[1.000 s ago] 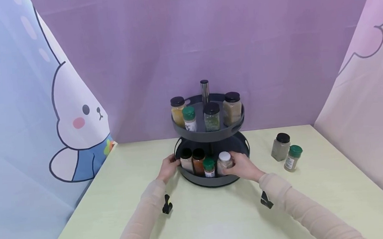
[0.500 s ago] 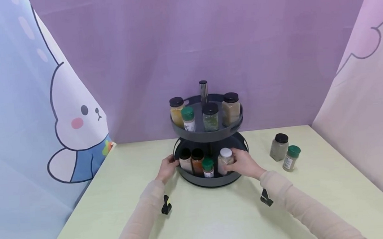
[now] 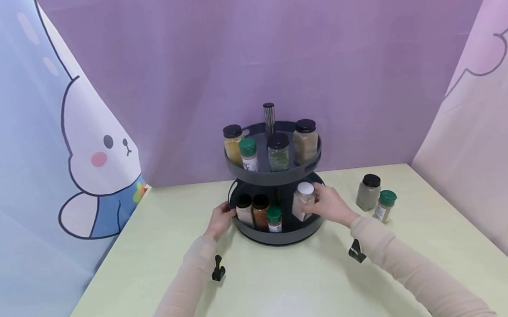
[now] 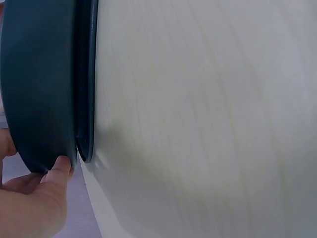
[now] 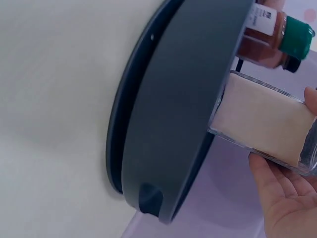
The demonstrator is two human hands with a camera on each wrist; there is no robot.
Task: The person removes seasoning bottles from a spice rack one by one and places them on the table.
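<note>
A dark two-tier round rack (image 3: 276, 177) holds jars on both tiers. My right hand (image 3: 331, 204) grips a white-lidded square jar (image 3: 301, 205) at the right of the lower tier; the jar leans slightly. In the right wrist view the hand (image 5: 292, 198) has thumb and fingers on opposite sides of the jar (image 5: 262, 119), whose base is beside the tray rim (image 5: 173, 99). My left hand (image 3: 219, 221) holds the lower tier's left edge; in the left wrist view its fingers (image 4: 59, 168) curl at the rim (image 4: 39, 84). Left of the white-lidded jar stands a green-capped bottle (image 3: 274, 218).
Two black-lidded jars (image 3: 261, 213) stand at the lower tier's left. The upper tier bears several jars, one with green contents (image 3: 278, 155). On the table to the right are a black-lidded grey jar (image 3: 368, 193) and a green-capped bottle (image 3: 384, 206). Purple cloth (image 3: 181, 85) hangs behind.
My right hand and the white-lidded jar have moved right and slightly back, and the jar now tilts. The left hand keeps its place on the rack's edge.
</note>
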